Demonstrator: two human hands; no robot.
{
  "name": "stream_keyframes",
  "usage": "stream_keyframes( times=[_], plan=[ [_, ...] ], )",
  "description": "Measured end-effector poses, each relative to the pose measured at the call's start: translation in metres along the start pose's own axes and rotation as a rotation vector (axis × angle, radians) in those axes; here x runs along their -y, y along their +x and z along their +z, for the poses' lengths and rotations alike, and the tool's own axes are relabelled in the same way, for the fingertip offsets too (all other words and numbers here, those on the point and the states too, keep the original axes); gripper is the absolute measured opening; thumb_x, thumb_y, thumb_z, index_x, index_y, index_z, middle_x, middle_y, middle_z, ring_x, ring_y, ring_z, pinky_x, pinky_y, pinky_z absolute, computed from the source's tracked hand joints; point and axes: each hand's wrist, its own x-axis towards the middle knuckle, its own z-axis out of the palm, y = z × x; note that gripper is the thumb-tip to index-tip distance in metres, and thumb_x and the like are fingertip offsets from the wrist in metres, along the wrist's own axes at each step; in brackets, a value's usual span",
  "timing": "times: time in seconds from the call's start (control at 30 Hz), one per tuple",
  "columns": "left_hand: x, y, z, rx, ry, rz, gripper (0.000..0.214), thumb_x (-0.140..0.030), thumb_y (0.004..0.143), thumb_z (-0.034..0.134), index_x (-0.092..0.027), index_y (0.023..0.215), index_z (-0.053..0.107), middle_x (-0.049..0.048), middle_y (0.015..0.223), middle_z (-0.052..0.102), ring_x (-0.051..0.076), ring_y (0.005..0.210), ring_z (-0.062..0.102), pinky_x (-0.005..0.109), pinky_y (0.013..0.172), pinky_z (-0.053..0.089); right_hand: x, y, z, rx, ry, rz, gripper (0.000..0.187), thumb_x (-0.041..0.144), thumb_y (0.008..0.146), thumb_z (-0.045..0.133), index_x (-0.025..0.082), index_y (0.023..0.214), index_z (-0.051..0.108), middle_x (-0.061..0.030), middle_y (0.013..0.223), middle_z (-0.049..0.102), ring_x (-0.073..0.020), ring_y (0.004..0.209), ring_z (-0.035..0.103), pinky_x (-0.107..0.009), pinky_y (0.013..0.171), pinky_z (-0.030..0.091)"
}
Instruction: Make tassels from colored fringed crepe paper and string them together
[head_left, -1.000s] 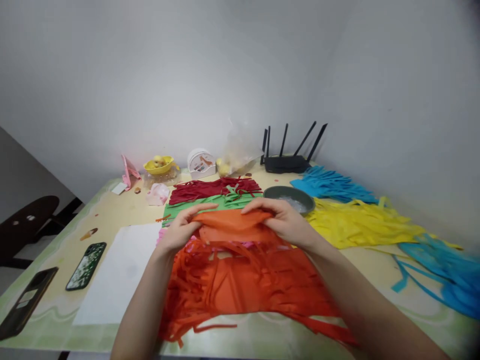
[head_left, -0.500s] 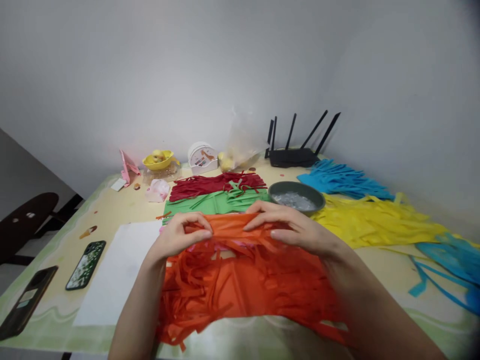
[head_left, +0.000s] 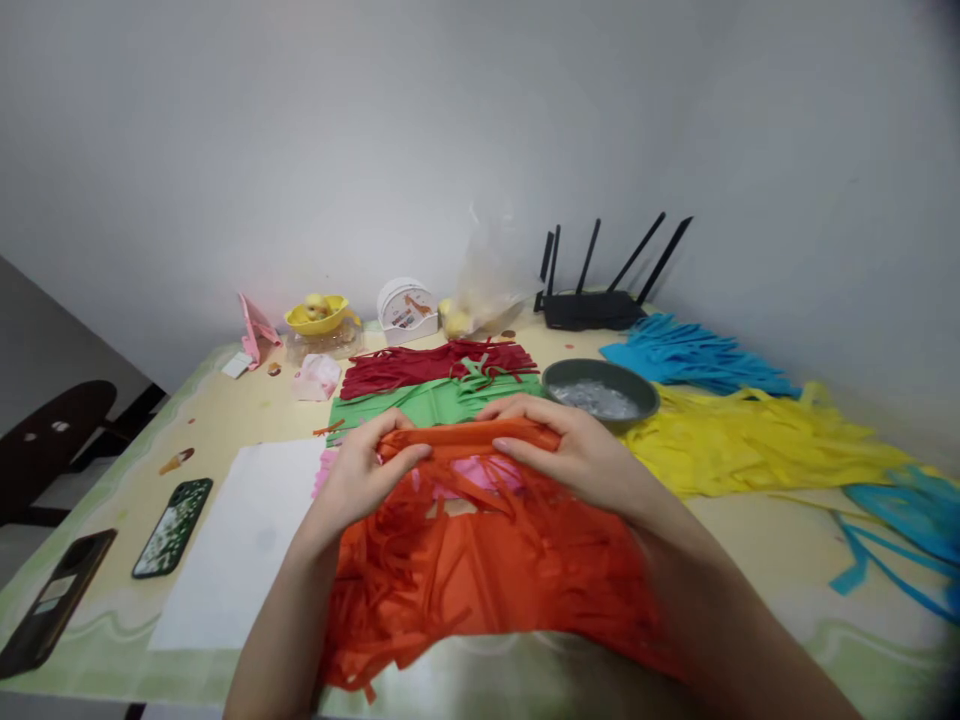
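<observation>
An orange fringed paper sheet [head_left: 480, 570] lies in front of me on the table [head_left: 750, 530]. My left hand [head_left: 364, 475] and my right hand [head_left: 570, 455] both pinch its far uncut edge, which is rolled into a narrow orange band between them. The cut strips hang toward me in a loose heap. A pink fringed sheet [head_left: 480, 473] shows underneath, just below the band.
Green [head_left: 420, 400] and dark red [head_left: 420, 365] fringed sheets lie behind. A grey bowl [head_left: 600, 390], yellow [head_left: 757, 440] and blue [head_left: 697, 355] fringes are to the right. White paper [head_left: 240, 540] and two phones [head_left: 172, 512] lie left. A router [head_left: 592, 305] stands at the back.
Both hands have kept hold of the orange sheet's far edge and rolled it tighter into a narrow band. The pink sheet beneath now shows more.
</observation>
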Motion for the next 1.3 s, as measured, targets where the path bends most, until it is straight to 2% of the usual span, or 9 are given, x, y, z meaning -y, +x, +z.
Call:
stream_keyframes(
  times=[0.2, 0.37, 0.57, 0.7, 0.83, 0.9, 0.97, 1.07, 1.3],
  plan=[
    [0.003, -0.001, -0.001, 0.061, -0.429, -0.118, 0.021, -0.033, 0.084, 0.061, -0.016, 0.097, 0.060, -0.0019, 0.058, 0.065, 0.014, 0.053, 0.064, 0.024, 0.056, 0.050, 0.001, -0.002, 0.008, -0.068, 0.275, 0.107, 0.013, 0.032, 0.084, 0.058, 0.020, 0.089, 0.060, -0.0004, 0.075, 0.060, -0.0130, 0.059, 0.056, -0.023, 0.054, 0.045],
    [0.011, -0.002, -0.004, 0.086, -0.608, -0.071, 0.014, -0.021, 0.081, 0.060, -0.014, 0.079, 0.072, 0.0030, 0.062, 0.066, 0.012, 0.053, 0.063, 0.021, 0.052, 0.049, -0.004, -0.002, 0.010, -0.020, 0.451, 0.021, 0.017, 0.016, 0.080, 0.051, 0.017, 0.080, 0.068, -0.0006, 0.068, 0.059, -0.0097, 0.050, 0.052, -0.021, 0.046, 0.041],
    [0.004, -0.005, -0.008, 0.098, -0.376, 0.092, 0.016, -0.019, 0.082, 0.057, -0.014, 0.075, 0.070, 0.0053, 0.070, 0.065, 0.014, 0.069, 0.061, 0.024, 0.063, 0.048, -0.006, -0.001, 0.005, 0.008, 0.323, -0.069, 0.015, 0.017, 0.079, 0.052, 0.016, 0.074, 0.067, -0.0033, 0.078, 0.061, -0.0130, 0.067, 0.057, -0.024, 0.061, 0.044],
    [-0.001, -0.008, -0.001, -0.041, -0.165, 0.118, 0.026, -0.027, 0.084, 0.061, -0.016, 0.061, 0.054, 0.0016, 0.062, 0.060, 0.011, 0.061, 0.055, 0.023, 0.061, 0.043, -0.002, -0.003, 0.007, -0.056, 0.233, -0.001, 0.016, 0.032, 0.082, 0.062, 0.018, 0.075, 0.057, -0.0020, 0.076, 0.059, -0.0144, 0.069, 0.056, -0.024, 0.063, 0.045],
    [0.001, -0.009, 0.005, -0.137, -0.002, 0.092, 0.016, -0.026, 0.084, 0.063, -0.018, 0.097, 0.058, 0.0013, 0.078, 0.065, 0.012, 0.066, 0.060, 0.023, 0.065, 0.045, 0.003, -0.006, 0.010, -0.122, 0.100, 0.061, 0.025, 0.034, 0.084, 0.060, 0.021, 0.105, 0.058, -0.0043, 0.095, 0.065, -0.0192, 0.088, 0.062, -0.030, 0.079, 0.047],
    [0.002, -0.008, 0.005, -0.113, 0.079, 0.091, 0.021, -0.026, 0.085, 0.060, -0.019, 0.105, 0.060, 0.0032, 0.087, 0.068, 0.013, 0.074, 0.063, 0.024, 0.070, 0.047, 0.004, -0.007, 0.011, -0.137, 0.016, 0.095, 0.019, 0.034, 0.085, 0.059, 0.021, 0.099, 0.061, -0.0043, 0.093, 0.067, -0.0202, 0.087, 0.062, -0.032, 0.079, 0.047],
    [0.002, -0.007, 0.004, -0.100, 0.113, 0.092, 0.011, -0.026, 0.086, 0.060, -0.018, 0.091, 0.064, 0.0039, 0.084, 0.069, 0.015, 0.075, 0.064, 0.025, 0.071, 0.047, 0.003, -0.008, 0.011, -0.155, 0.024, 0.114, 0.015, 0.035, 0.084, 0.060, 0.020, 0.085, 0.060, -0.0040, 0.087, 0.066, -0.0189, 0.079, 0.062, -0.031, 0.073, 0.048],
    [0.000, -0.006, 0.003, -0.060, -0.085, 0.034, 0.012, -0.028, 0.085, 0.061, -0.017, 0.080, 0.059, 0.0035, 0.076, 0.070, 0.016, 0.072, 0.066, 0.026, 0.069, 0.050, 0.004, -0.009, 0.010, -0.117, 0.238, 0.167, 0.019, 0.038, 0.085, 0.060, 0.020, 0.085, 0.054, -0.0025, 0.078, 0.065, -0.0158, 0.067, 0.062, -0.026, 0.060, 0.050],
    [0.002, -0.008, 0.001, 0.015, -0.540, -0.105, 0.020, -0.028, 0.084, 0.063, -0.015, 0.097, 0.069, 0.0045, 0.068, 0.072, 0.015, 0.061, 0.068, 0.022, 0.056, 0.052, 0.002, -0.007, 0.012, -0.085, 0.506, 0.138, 0.022, 0.033, 0.082, 0.064, 0.016, 0.093, 0.072, -0.0041, 0.072, 0.069, -0.0134, 0.060, 0.063, -0.023, 0.057, 0.052]
  ],
)
